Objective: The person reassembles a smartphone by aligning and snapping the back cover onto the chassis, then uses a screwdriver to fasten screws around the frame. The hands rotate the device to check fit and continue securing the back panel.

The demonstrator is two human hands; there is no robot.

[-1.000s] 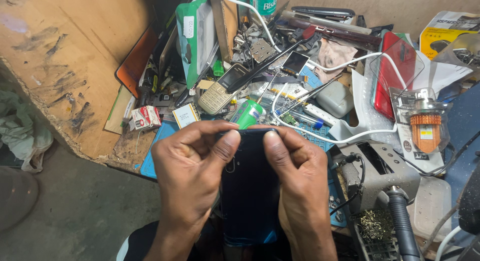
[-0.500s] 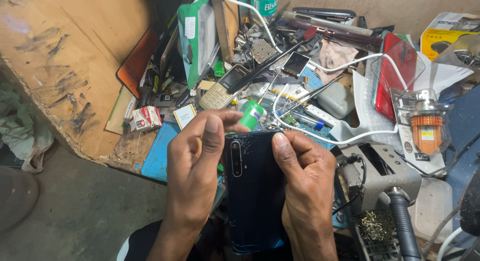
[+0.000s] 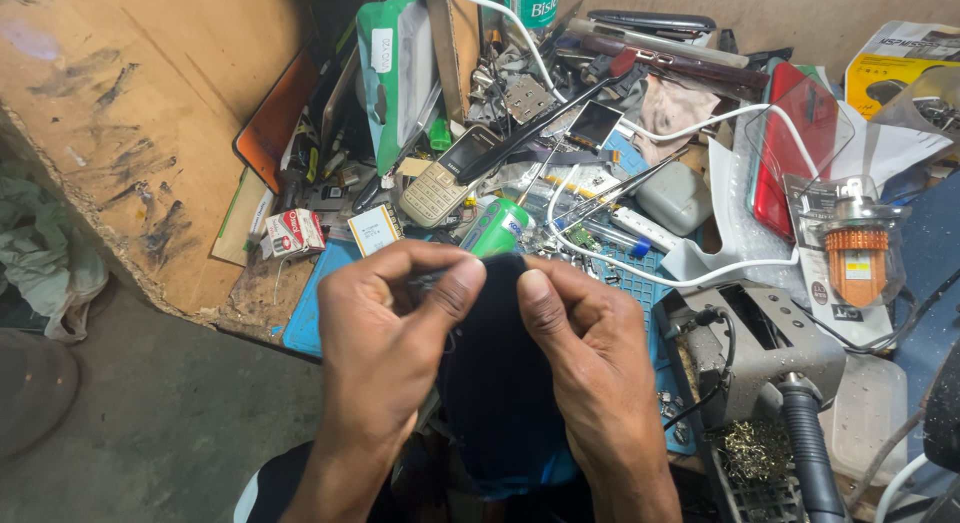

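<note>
Gripping dark phone (image 3: 500, 383): left hand (image 3: 385, 348), right hand (image 3: 585, 358)

Two bare hands, the left hand (image 3: 385, 328) and the right hand (image 3: 590, 343), without rings, gloves or a watch; forearms uncovered, no sleeves showing; short, plain fingernails on both thumbs.

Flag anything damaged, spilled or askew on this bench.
Loose metal shavings lie strewn beside the grey tool base. Tools and parts are heaped at random. The dark phone held in both hands shows no visible damage.
</note>
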